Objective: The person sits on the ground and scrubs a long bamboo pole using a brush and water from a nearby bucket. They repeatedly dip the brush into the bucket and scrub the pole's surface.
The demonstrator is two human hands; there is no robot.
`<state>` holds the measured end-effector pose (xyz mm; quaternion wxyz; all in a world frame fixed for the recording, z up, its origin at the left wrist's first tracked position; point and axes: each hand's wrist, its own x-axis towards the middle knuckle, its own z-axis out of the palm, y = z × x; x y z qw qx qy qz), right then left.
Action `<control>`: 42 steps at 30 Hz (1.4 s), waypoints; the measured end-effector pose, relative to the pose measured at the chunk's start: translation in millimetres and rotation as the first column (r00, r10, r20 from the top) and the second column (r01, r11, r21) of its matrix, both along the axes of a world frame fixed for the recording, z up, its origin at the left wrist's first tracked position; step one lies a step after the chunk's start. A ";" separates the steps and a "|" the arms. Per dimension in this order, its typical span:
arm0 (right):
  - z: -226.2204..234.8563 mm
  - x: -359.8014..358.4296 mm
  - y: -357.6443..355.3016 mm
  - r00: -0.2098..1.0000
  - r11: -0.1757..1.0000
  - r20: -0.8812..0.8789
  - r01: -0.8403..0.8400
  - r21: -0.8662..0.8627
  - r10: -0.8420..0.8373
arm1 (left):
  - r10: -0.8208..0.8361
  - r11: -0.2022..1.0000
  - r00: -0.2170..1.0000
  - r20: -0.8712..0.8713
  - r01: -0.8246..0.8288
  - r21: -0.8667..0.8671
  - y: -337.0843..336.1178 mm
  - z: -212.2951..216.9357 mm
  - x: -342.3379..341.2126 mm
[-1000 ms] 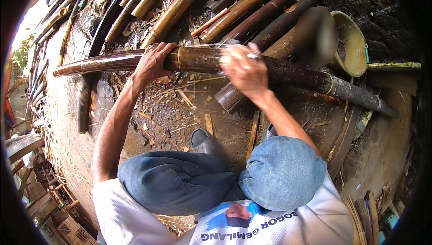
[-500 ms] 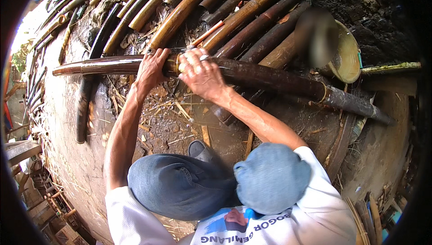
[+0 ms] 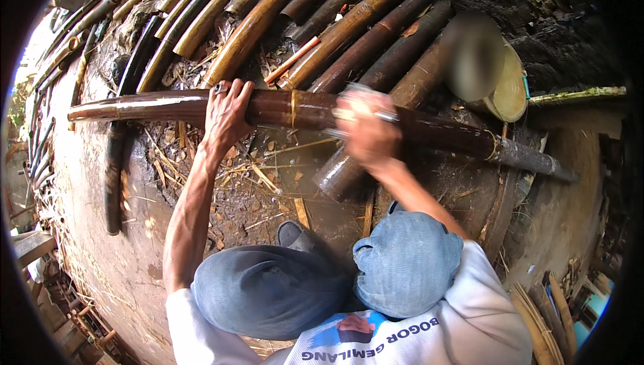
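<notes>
A long, dark brown bamboo pole [image 3: 310, 109] lies crosswise in front of me, wet and shiny, with its grey end [image 3: 533, 160] at the right. My left hand [image 3: 228, 111] is wrapped over it left of a pale joint ring. Farther right, my right hand [image 3: 370, 127] is closed against the pole and smeared by motion. Something pale and silvery shows at its fingers, too blurred to name. Beneath the pole, another dark bamboo piece [image 3: 343, 172] and a black pole [image 3: 114, 184] stick out toward me.
Beyond lie several brown bamboo poles [image 3: 268, 20] side by side. An orange stick [image 3: 292, 60] rests near their ends. At the right stands a pale round container [image 3: 513, 87], partly behind a blurred patch. Wood chips [image 3: 268, 178] litter the wet ground before my knees.
My right hand has slid right along the pole, away from my left hand. The left hand keeps its hold. The whole view has shifted slightly.
</notes>
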<state>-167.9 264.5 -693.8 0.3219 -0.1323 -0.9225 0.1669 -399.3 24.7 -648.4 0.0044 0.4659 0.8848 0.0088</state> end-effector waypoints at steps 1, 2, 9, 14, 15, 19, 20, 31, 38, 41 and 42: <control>0.9 -39.9 -20.9 0.995 0.989 -0.038 -0.083 0.123 0.088 | -0.013 1.000 0.999 0.052 0.013 0.005 20.4 -1.7 -1.2; -2.6 -67.9 -30.3 0.989 0.983 0.006 -0.147 0.110 0.147 | -0.024 1.000 0.995 0.095 0.024 0.002 33.2 -2.7 -6.6; 4.7 116.3 145.8 0.952 0.956 0.162 0.232 0.177 -0.261 | 0.001 0.999 0.998 0.064 0.001 -0.045 1.9 2.0 -9.0; 15.7 84.1 138.1 0.940 0.979 0.278 0.202 0.024 -0.200 | 0.019 0.999 0.999 0.033 -0.018 -0.026 2.6 0.6 0.6; 11.6 35.9 91.8 0.964 0.980 0.263 -0.005 0.199 -0.049 | 0.009 1.000 1.000 -0.005 -0.009 -0.010 4.7 0.7 -3.2; 12.1 -88.2 -24.0 0.981 0.974 0.045 -0.193 0.119 0.189 | -0.006 0.998 1.000 -0.004 0.006 0.061 17.7 -17.1 -14.6; 17.5 -81.4 -19.5 0.966 0.963 0.076 -0.252 0.099 0.245 | 0.015 0.998 0.999 0.036 -0.017 0.058 11.1 -19.6 -13.7; 52.8 132.1 207.4 0.642 0.984 0.756 0.006 -0.178 0.132 | -0.028 1.000 0.999 0.039 0.028 -0.003 11.5 3.2 -5.7; 12.7 -79.9 -39.6 0.957 0.942 -0.005 -0.285 0.178 0.290 | -0.052 0.998 0.997 0.051 0.049 0.049 25.8 -9.1 -10.5; 16.8 -27.1 -12.6 0.999 0.995 0.041 -0.001 -0.097 0.005 | -0.125 0.992 0.988 0.094 0.121 0.039 7.5 3.3 -16.1; 4.8 7.0 19.0 0.991 0.990 0.016 0.129 0.063 -0.130 | -0.142 0.989 0.980 0.141 0.136 0.049 0.7 6.4 -19.0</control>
